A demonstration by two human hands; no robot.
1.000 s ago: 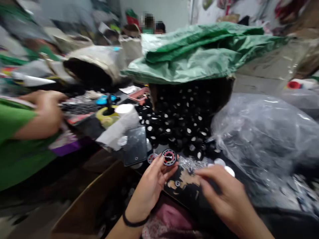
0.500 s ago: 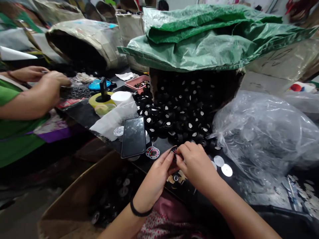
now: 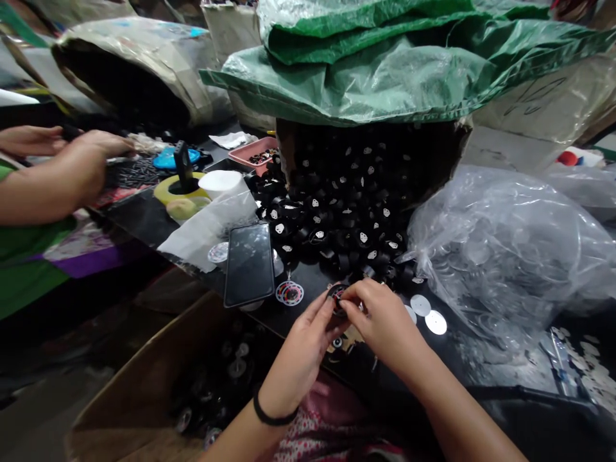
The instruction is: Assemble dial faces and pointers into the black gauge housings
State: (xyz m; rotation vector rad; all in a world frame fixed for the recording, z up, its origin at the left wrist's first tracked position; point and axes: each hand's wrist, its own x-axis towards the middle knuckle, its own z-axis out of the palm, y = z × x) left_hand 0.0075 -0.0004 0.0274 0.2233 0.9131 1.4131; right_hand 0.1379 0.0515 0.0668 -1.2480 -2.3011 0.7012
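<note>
My left hand [image 3: 303, 346] pinches a small round black disc with a red and white face [image 3: 337, 296] at the table's near edge. My right hand [image 3: 382, 321] meets it from the right, fingertips pressed on the same disc. Just behind lies a heap of black round parts [image 3: 346, 218] spilling from a cardboard box under a green plastic sack [image 3: 385, 70]. A loose printed dial [image 3: 289, 292] and two silver discs [image 3: 428, 314] lie on the black tabletop beside my hands.
A phone [image 3: 249, 264] lies face up left of my hands, by a white cup [image 3: 222, 183] and yellow tape roll [image 3: 174, 190]. A clear plastic bag [image 3: 505, 250] bulges at right. An open cardboard box [image 3: 158, 391] sits below. Another person's hands [image 3: 81, 160] work at far left.
My right hand came in from the right and closed on the disc held by my left hand. The view tilted downward, and both hands stay together at the disc.
</note>
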